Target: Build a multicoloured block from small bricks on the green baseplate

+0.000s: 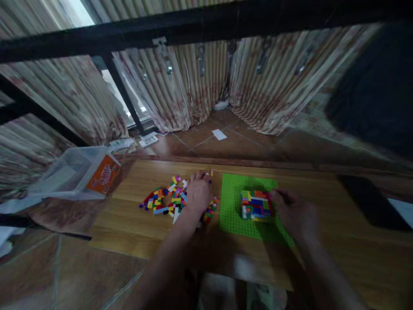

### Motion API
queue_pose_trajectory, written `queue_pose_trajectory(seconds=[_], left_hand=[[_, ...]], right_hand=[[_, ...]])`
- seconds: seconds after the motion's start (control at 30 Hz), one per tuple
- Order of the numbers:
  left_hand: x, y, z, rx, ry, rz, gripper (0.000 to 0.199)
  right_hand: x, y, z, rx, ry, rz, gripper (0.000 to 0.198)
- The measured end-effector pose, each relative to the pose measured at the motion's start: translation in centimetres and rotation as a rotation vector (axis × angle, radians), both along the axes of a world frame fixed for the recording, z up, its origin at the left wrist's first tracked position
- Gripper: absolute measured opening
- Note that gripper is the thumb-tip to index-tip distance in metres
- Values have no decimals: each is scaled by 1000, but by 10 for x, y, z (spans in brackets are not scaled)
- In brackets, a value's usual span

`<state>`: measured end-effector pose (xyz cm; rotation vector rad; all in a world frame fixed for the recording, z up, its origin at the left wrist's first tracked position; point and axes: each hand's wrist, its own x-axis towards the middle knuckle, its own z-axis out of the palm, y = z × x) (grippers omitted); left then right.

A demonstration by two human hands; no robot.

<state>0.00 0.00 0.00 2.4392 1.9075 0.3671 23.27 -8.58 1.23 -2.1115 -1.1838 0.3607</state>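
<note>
My left hand (199, 193) is over a loose pile of small coloured toy bricks (177, 200), its fingers bent down among them. Its fingertips are hidden, so any brick in them does not show. On the green studded baseplate (230, 202) stands a low rectangular build of mixed bricks (257, 204), with blue showing in its middle. At the right side of that build is my right hand (295, 213), thumb and fingers closed together. A small pinkish-red brick (273, 193) shows at its fingertips.
The wooden table (129, 232) carries a dark flat object (374, 200) at the right. To the left stands a clear plastic box (71, 172) with an orange label. Beyond the table are papers (219, 134) on the tiled floor, striped curtains (187, 86) and a dark metal frame (121, 92).
</note>
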Motion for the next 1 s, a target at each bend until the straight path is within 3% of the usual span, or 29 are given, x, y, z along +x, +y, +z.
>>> queue_pose_trajectory(seconds=[0.33,0.47,0.6,0.7,0.83,1.0], left_hand=[[-6,-3,12,-3,-33,30,22],[-12,-12,30,-21,-313,97,20],[7,-29,35,-316,-966,45,20],[30,-42,30,-624,-1224,-47,14],[47,-52,30,-791,-1338,-92,14],[48,-54,33,-735,-1289,-210,18]], right_hand=[[6,-3,2,126,40,23,33],[6,-3,3,148,46,26,33],[3,-2,4,194,99,39,33],[0,-2,5,246,154,61,31],[-3,-4,5,313,281,153,28],[-10,-12,8,305,390,383,23]])
